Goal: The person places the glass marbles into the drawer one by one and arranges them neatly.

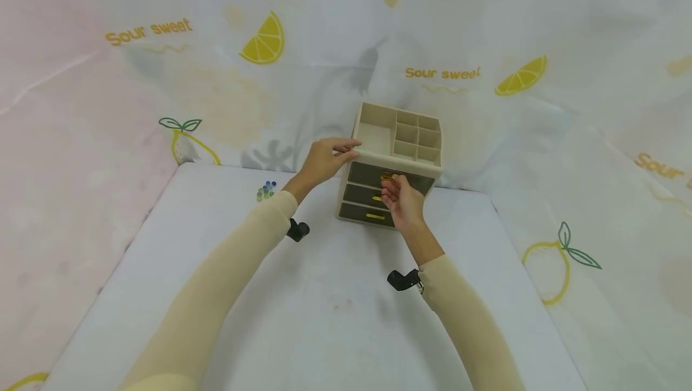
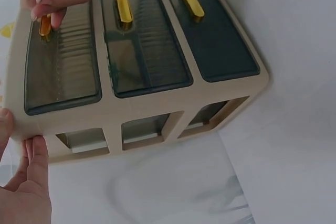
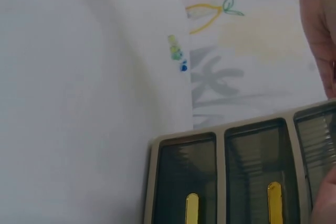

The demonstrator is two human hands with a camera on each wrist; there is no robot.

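Far left on the desk (image 1: 324, 319), I see a small cluster of blue and green beads (image 1: 265, 190), well apart from the work. Left hand (image 1: 324, 160): fingers (image 1: 346, 146) laid straight along the top left edge of the beige drawer organiser (image 1: 391, 166), thumb beneath, bracing it. Organiser stands at the desk's back centre, three dark drawers, divided tray on top. Right hand (image 1: 401, 199): fingers clamped on the top drawer's yellow handle (image 2: 45, 25). Lemon-print cloth (image 1: 567, 139) behind and to the right
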